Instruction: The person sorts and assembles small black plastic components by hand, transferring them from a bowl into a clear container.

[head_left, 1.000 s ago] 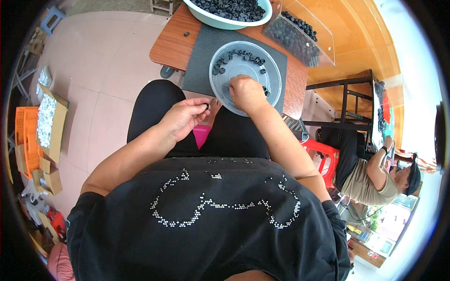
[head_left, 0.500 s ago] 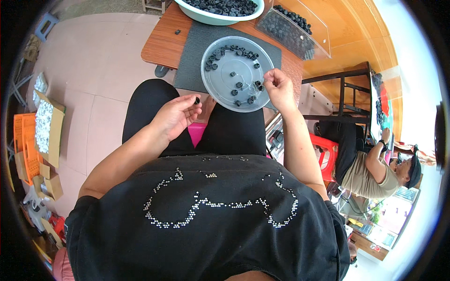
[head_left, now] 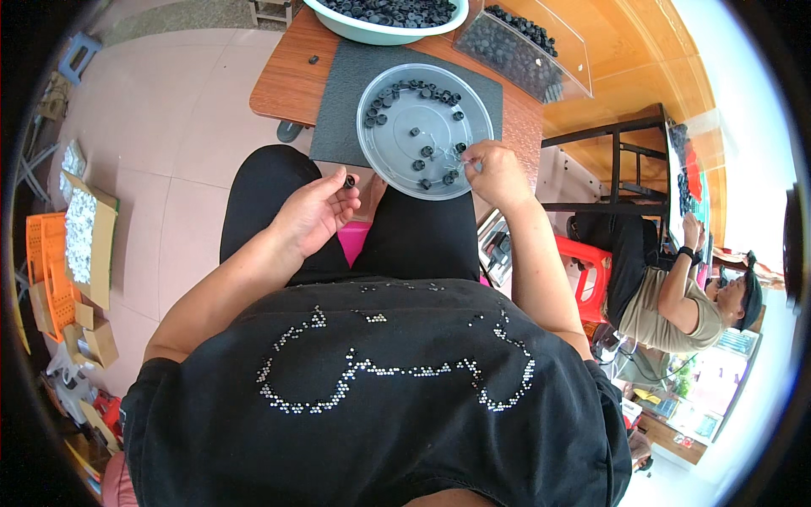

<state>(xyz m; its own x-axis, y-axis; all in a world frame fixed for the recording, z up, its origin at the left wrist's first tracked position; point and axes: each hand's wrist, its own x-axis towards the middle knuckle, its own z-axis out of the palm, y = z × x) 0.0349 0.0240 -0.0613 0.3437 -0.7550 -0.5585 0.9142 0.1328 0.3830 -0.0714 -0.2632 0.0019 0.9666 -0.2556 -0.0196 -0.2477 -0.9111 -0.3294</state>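
Between thumb and forefinger of my left hand [head_left: 314, 211] is a small round black plastic part [head_left: 350, 182], its hollow end showing. The other fingers curl loosely below it, over my lap. A round clear plastic tray [head_left: 384, 160] lies partly on the dark mat and juts past the table edge towards me. Several loose black plastic parts [head_left: 419, 165] lie in it, most along the far rim. At the tray's right rim, my right hand [head_left: 500, 176] pinches its thumb and forefinger together. Thin whitish strands [head_left: 445, 158] show beside those fingertips; what they hold is too small to name.
A pale green basin [head_left: 380, 34] full of black parts stands at the table's far edge. Right of it is a clear box [head_left: 507, 63] of similar parts. One piece [head_left: 313, 60] lies on the wood. Another person [head_left: 676, 296] sits at the right near a red stool [head_left: 596, 279].
My right hand has turned and lowered slightly at the tray's right rim, still pinching. In my left fingers the black part now shows its hollow end more. The whole view has shifted slightly.
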